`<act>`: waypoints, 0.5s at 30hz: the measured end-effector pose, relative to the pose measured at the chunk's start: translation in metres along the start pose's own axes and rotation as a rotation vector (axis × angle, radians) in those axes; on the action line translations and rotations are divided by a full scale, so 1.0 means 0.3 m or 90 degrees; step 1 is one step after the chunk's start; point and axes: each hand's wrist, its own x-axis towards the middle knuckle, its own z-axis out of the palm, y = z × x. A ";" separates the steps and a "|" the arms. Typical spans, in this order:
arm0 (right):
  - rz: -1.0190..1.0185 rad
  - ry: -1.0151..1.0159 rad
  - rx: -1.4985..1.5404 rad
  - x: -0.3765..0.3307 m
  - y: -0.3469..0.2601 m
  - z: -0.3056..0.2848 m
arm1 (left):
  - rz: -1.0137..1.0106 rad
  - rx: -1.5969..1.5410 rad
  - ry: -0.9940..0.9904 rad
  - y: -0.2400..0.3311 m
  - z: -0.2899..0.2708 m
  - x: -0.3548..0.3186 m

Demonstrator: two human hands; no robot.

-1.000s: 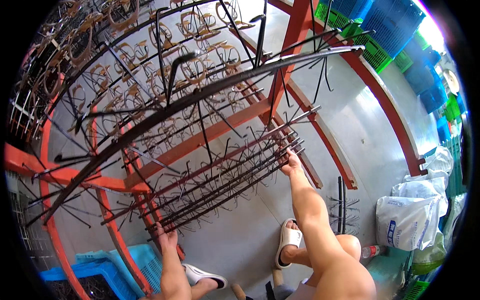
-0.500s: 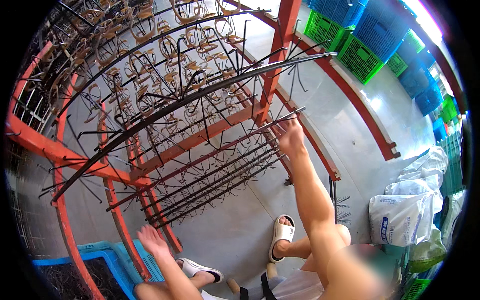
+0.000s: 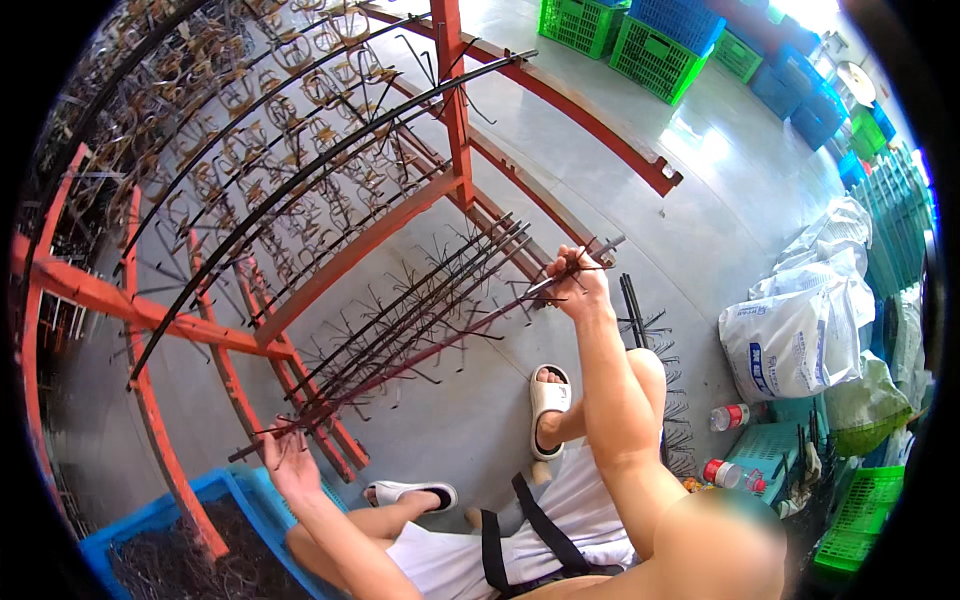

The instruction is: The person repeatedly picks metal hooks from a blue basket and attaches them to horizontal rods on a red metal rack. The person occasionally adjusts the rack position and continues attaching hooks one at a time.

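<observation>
A smooth grey concrete floor (image 3: 720, 230) was seen beneath a tall orange-painted steel rack (image 3: 455, 110), whose slanted dark bars were hung with many small bent wire pieces. At the far right, green and blue plastic crates (image 3: 650, 40) were stacked, and white woven sacks (image 3: 790, 340) were piled at the right, with two small red-capped bottles (image 3: 728, 417) near them. A blue plastic crate of dark wire parts (image 3: 170, 540) was set at the near left. A long dark metal rod studded with short hooked prongs (image 3: 420, 350) was held slanting across the middle, over a bundle of similar pronged rods (image 3: 420, 300) that leaned against the rack's lower beam. The rod's far right end was gripped by the right hand (image 3: 578, 285), its fingers curled tightly around it. Its near left end was met by the left hand (image 3: 290, 460), whose fingers were loosely spread, with thumb and fingertips touching the rod; whether it was truly clasped could not be told. More pronged rods (image 3: 640, 320) were laid on the floor just right of the right forearm. A white slide sandal (image 3: 548, 405) was worn on each foot below.
</observation>
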 end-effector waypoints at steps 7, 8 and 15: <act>0.094 -0.053 -0.222 0.054 -0.043 -0.115 | 0.092 0.039 -0.100 -0.090 -0.083 -0.155; 0.117 -0.108 -0.301 0.049 -0.078 -0.149 | 0.086 0.068 -0.154 -0.109 -0.116 -0.146; -0.097 0.118 -0.290 -0.423 -0.035 -0.081 | 0.079 -0.027 0.265 -0.206 -0.187 -0.114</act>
